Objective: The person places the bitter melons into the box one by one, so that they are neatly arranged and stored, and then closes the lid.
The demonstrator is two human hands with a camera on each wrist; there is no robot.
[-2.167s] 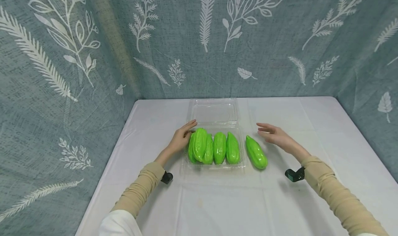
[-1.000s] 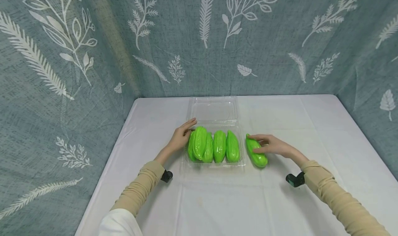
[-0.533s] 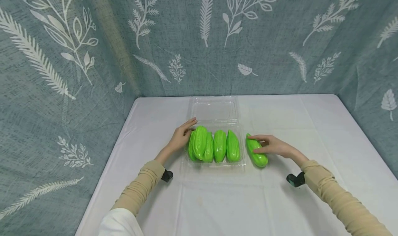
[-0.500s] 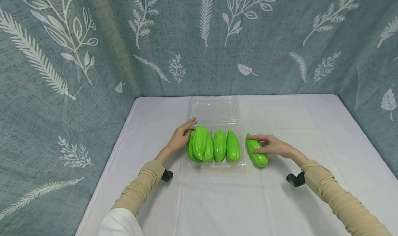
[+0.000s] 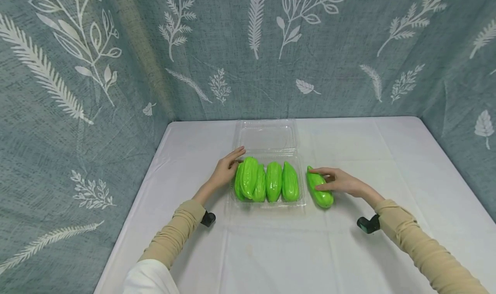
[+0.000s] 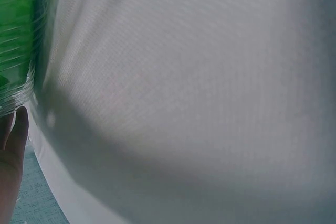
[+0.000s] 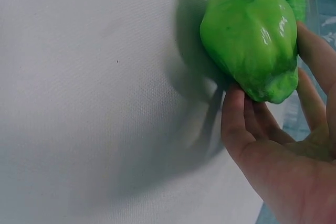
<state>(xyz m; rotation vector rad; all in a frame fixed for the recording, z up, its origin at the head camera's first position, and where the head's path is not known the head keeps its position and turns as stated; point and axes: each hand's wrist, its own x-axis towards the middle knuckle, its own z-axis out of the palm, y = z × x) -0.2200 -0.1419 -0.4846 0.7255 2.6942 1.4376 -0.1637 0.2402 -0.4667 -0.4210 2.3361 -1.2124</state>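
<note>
A clear plastic clamshell box (image 5: 302, 173) sits on the table holding several glossy green, lengthwise-ribbed fruits (image 5: 274, 182), one lying atop others at the left. At the box's left side is my left hand (image 5: 223, 172), its fingers fairly straight and reaching to the back corner; in the left wrist view fingertips (image 6: 20, 121) meet the clear wall. To the right of the box one more green ribbed fruit (image 5: 324, 198) lies on the cloth. My right hand (image 5: 341, 182) grips it from above, thumb on one side and fingers on the other, seen closely around the fruit (image 7: 249, 30) in the right wrist view.
The hinged clear lid (image 5: 265, 135) lies folded back behind the box. A white cloth (image 5: 279, 251) covers the table. Blue-green leaf-patterned curtains (image 5: 329, 78) hang behind and at both sides. Each wrist carries a small black camera (image 5: 368, 224).
My right hand has come down and leftward from beside the loose fruit and taken hold of it. Over the last second both hands stay in place. The box keeps its position.
</note>
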